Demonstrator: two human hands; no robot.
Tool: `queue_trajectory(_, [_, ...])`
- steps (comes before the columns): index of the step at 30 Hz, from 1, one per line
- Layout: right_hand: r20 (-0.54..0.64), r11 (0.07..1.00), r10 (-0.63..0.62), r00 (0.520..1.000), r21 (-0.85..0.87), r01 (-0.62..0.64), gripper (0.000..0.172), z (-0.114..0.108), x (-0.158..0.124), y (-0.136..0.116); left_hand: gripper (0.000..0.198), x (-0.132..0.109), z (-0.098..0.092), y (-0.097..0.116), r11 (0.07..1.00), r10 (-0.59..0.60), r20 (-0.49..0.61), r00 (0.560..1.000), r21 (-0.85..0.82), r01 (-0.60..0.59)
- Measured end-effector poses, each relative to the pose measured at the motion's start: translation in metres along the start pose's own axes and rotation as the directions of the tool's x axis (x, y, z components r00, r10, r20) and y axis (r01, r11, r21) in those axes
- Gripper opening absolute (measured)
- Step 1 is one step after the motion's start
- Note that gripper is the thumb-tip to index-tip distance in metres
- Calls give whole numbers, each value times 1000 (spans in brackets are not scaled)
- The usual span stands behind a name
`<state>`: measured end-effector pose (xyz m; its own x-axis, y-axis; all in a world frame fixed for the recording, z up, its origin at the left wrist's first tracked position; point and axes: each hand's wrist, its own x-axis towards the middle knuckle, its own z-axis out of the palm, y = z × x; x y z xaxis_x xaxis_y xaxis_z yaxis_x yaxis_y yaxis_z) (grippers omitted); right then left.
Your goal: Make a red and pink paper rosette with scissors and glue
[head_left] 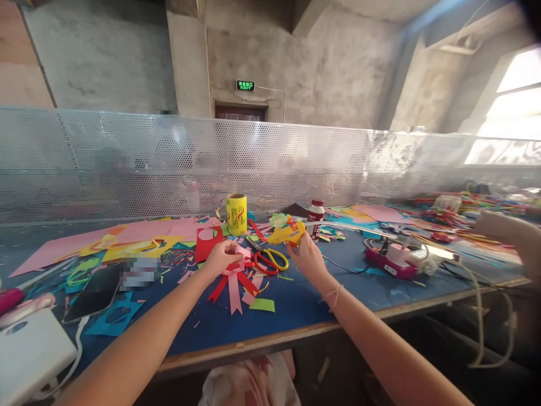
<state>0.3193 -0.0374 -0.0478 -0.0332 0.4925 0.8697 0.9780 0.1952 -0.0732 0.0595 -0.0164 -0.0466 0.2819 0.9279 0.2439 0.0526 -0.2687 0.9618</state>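
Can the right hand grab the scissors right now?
Probably not straight away: the right hand holds a yellow glue gun. The scissors lie close by, though, and look mostly uncovered, so emptying that hand would likely be enough.

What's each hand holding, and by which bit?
Right hand: yellow glue gun, by its handle end. Left hand: pink-and-red bow, by its pink top.

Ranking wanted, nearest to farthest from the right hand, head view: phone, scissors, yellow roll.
1. Scissors: on the table, just left of the right hand.
2. Yellow roll: upright, farther left and back.
3. Phone: far left, past the left hand.
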Motion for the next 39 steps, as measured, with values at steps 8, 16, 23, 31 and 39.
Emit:
queue_trajectory(8, [94,994,-110,989,19,108,17,10,-14,-2,35,-4,6,6,997,-77,-44,996,-13,77])
queue_trajectory(16, [229,994,-95,969,-34,105,15,9,-14,-6,39,-4,10,5,992,-100,-18,995,-74,99])
queue_trajectory(23, [266,988,-129,955,-43,146,13,8,-15,-5,39,-7,9,6,995,-84,-16,996,-59,82])
queue_trajectory(31, [280,988,-127,951,-53,148,12,7,-14,-5,38,-6,9,6,996,-77,-18,997,-51,76])
queue_trajectory(39, [286,988,-134,949,-39,151,11,5,-14,-6,34,-9,9,14,993,-100,-42,994,-59,98])
